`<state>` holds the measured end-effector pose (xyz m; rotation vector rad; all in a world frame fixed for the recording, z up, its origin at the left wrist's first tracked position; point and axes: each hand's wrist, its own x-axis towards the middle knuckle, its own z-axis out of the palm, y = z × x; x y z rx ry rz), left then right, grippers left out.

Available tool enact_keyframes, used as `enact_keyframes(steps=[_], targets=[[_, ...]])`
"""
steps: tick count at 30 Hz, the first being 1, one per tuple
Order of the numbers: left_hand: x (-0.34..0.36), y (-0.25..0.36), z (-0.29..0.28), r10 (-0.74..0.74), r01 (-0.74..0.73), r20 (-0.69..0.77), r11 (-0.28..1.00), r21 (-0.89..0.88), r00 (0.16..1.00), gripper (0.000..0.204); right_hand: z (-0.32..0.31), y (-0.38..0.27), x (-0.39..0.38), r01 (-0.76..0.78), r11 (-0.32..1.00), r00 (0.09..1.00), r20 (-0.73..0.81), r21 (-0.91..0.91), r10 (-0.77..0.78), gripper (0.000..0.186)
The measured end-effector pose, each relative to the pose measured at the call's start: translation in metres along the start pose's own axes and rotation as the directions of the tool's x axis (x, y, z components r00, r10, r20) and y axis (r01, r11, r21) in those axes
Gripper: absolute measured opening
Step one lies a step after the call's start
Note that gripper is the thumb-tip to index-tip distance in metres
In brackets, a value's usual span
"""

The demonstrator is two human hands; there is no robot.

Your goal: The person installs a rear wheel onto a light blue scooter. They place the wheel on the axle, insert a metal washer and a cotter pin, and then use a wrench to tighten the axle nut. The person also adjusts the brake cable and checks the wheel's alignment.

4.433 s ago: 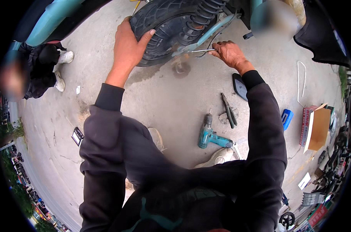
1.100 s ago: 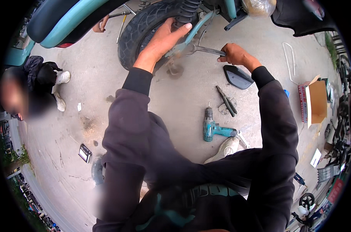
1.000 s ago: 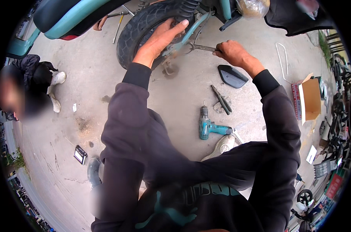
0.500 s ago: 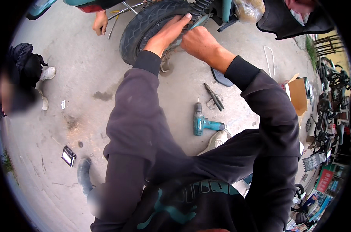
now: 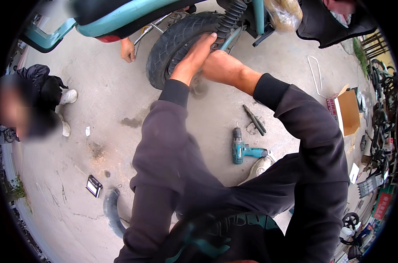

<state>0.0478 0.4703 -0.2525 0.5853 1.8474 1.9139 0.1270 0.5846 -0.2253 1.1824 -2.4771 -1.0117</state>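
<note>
At the side of a scooter's rear wheel (image 5: 160,59), both my hands work close together near the hub. My left hand (image 5: 198,57) reaches in against the wheel with its thumb stretched toward the coil spring (image 5: 232,16); its other fingers are hidden. My right hand (image 5: 225,68) is closed, its fingers curled in beside my left hand, and whatever it grips is out of sight. The teal scooter body (image 5: 120,19) is above the wheel. Past the wheel, another person's hand (image 5: 127,49) is beside a metal rod.
Between my legs lie a teal cordless drill (image 5: 239,147) and a dark pliers-like tool (image 5: 254,119). An open cardboard box (image 5: 349,113) stands to the right. A curved piece of black rubber (image 5: 113,212) and a small flat box (image 5: 94,186) are at left. Someone crouches (image 5: 43,90) at far left.
The whole view has shifted, so the scene sits farther right and lower. My hands stay at the wheel; my right hand has come closer in against my left.
</note>
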Motion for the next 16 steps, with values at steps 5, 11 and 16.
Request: enact_keyframes(steps=[5, 11, 16], targets=[[-0.021, 0.017, 0.006, -0.081, 0.08, -0.011, 0.996, -0.034, 0.997, 0.053, 0.012, 0.018, -0.014, 0.047, 0.984, 0.991, -0.135, 0.174, -0.024, 0.01], [-0.016, 0.01, 0.007, -0.063, 0.063, -0.012, 0.998, 0.011, 0.998, 0.06, 0.037, 0.042, -0.038, -0.088, 0.969, 0.99, -0.089, 0.231, 0.111, 0.01], [-0.013, 0.034, 0.006, -0.013, 0.019, -0.081, 0.997, 0.078, 0.997, 0.072, 0.013, 0.03, 0.002, -0.396, 0.899, 0.877, 0.368, 0.185, 0.311, 0.009]])
